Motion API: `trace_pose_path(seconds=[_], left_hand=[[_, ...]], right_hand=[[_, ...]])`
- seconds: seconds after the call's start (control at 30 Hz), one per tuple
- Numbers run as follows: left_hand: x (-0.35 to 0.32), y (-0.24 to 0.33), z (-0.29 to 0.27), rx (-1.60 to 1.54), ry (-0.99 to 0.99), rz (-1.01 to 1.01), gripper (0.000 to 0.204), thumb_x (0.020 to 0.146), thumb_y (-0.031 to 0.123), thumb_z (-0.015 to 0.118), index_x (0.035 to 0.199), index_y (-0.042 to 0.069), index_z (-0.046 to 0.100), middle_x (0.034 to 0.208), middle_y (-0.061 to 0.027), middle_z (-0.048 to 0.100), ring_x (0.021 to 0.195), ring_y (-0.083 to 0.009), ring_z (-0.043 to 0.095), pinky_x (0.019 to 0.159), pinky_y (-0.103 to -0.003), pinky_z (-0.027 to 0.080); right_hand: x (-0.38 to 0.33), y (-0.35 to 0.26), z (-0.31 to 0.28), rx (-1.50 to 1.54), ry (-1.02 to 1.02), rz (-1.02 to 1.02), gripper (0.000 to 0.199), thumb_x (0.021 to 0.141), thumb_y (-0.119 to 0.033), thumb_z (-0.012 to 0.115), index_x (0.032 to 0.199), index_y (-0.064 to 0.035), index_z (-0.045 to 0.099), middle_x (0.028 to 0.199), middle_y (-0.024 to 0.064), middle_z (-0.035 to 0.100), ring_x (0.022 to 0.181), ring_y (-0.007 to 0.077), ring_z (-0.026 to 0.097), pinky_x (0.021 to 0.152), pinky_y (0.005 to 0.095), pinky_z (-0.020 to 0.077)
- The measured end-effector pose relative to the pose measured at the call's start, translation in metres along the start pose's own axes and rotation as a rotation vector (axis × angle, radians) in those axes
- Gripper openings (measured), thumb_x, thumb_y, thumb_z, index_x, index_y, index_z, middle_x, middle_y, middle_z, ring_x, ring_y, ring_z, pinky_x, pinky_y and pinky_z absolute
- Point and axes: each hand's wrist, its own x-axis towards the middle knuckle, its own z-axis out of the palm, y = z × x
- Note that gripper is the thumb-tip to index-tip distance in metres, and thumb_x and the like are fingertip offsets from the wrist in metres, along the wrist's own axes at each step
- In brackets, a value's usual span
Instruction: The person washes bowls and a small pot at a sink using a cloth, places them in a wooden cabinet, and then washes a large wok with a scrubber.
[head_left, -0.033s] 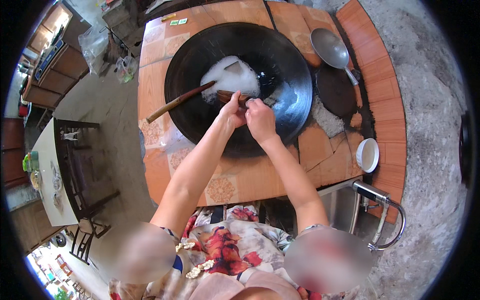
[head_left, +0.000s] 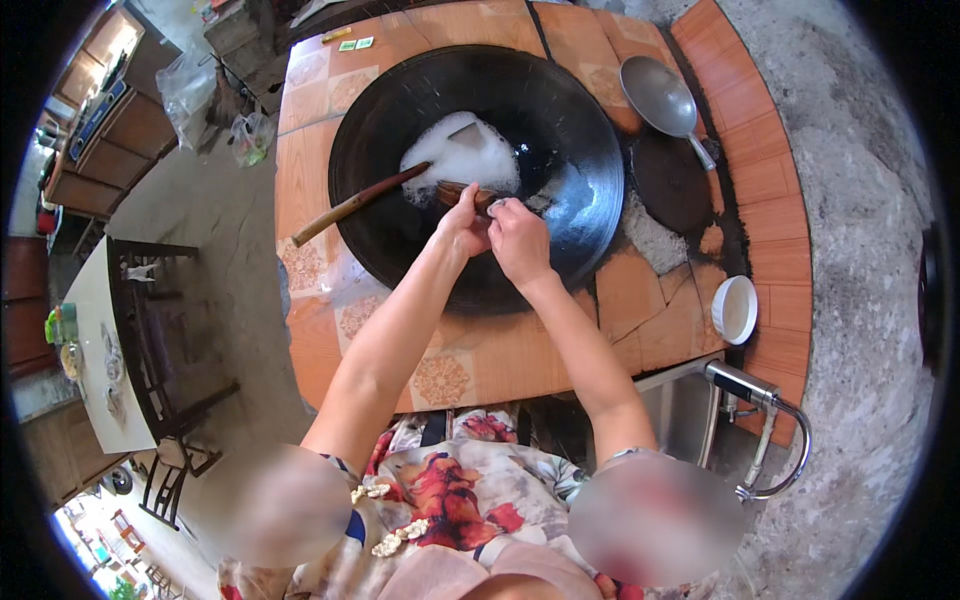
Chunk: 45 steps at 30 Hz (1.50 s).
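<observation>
Held a brown, curved thing [head_left: 452, 192] in the left hand [head_left: 465, 225], gripped with the thumb along its upper side and the other fingers mostly hidden beneath. Bent the fingers of the right hand [head_left: 520, 238] closed just beside the left thumb, apparently pinching a small pale thing [head_left: 496, 206] against the brown thing's right end; could not tell what kind. Seemed to steady with the left fingers, so leaving the right ones free to press. Kept both sets of fingers inside the near half of a broad black wok [head_left: 575, 170], probably for catching drips.

Saw just beyond the fingertips a patch of white foam [head_left: 480, 165], likely pooled there because of the wok's low middle, with a flat grey piece [head_left: 466, 136] poking out on the far side. Saw left of the fingers a long wooden handle [head_left: 360, 205], sloped across the rim with its inner end at the foam, presumably propped for a dry outer end; could not tell whether joined to the grey piece.

Noticed well to the right of the fingers, and farther off, a metal ladle [head_left: 655, 95], and to the right and nearer the body, a white bowl [head_left: 735, 310], both outside the wok, perhaps for elbow room.
</observation>
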Motion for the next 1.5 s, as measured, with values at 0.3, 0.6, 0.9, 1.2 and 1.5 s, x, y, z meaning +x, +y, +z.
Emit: trace_pose_path(seconds=[0.3, 0.6, 0.9, 1.2, 1.5], left_hand=[[-0.009, 0.011, -0.023, 0.03, -0.051, 0.098, 0.035, 0.091, 0.047, 0.052, 0.085, 0.013, 0.06, 0.093, -0.0074, 0.064, 0.092, -0.0257, 0.058, 0.093, -0.044, 0.043], [-0.051, 0.035, -0.013, -0.338, -0.025, -0.068, 0.045, 0.086, 0.043, 0.054, 0.096, -0.001, 0.052, 0.088, -0.0114, 0.054, 0.07, -0.0212, 0.047, 0.064, -0.032, 0.04], [-0.07, 0.058, -0.03, -0.469, -0.159, -0.054, 0.046, 0.085, 0.034, 0.057, 0.1, -0.008, 0.049, 0.08, -0.0103, 0.052, 0.07, -0.02, 0.052, 0.059, -0.03, 0.039], [-0.057, 0.054, -0.003, -0.442, -0.042, -0.021, 0.049, 0.078, 0.047, 0.072, 0.085, 0.004, 0.05, 0.075, -0.008, 0.053, 0.069, -0.0213, 0.053, 0.056, -0.03, 0.04], [-0.036, 0.018, 0.026, -0.259, 0.086, 0.004, 0.024, 0.088, 0.034, 0.06, 0.079, 0.012, 0.056, 0.074, -0.0006, 0.061, 0.069, -0.0171, 0.06, 0.07, -0.034, 0.053]], right_hand=[[0.005, -0.008, 0.007, 0.273, -0.079, -0.041, 0.018, 0.071, -0.003, 0.059, 0.086, -0.0018, 0.067, 0.076, 0.0167, 0.057, 0.072, 0.034, 0.058, 0.066, 0.0394, 0.0482], [0.042, 0.036, 0.032, 0.978, -0.101, 0.492, 0.011, 0.074, -0.002, 0.054, 0.068, 0.0034, 0.061, 0.067, 0.0096, 0.063, 0.059, 0.0167, 0.061, 0.055, 0.0261, 0.0476], [0.042, 0.101, 0.139, -0.437, -0.368, 0.365, 0.027, 0.084, -0.017, 0.051, 0.107, -0.0055, 0.061, 0.12, 0.015, 0.05, 0.111, 0.0358, 0.049, 0.086, 0.0507, 0.0454], [-0.002, 0.05, 0.076, 0.34, -0.321, 0.234, 0.015, 0.084, -0.014, 0.061, 0.09, -0.0012, 0.066, 0.083, 0.0186, 0.066, 0.069, 0.0263, 0.064, 0.065, 0.0352, 0.0485], [0.041, -0.018, -0.027, 0.051, -0.054, -0.299, 0.014, 0.082, -0.001, 0.058, 0.094, 0.0032, 0.062, 0.091, 0.013, 0.052, 0.084, 0.0275, 0.055, 0.072, 0.0336, 0.0488]])
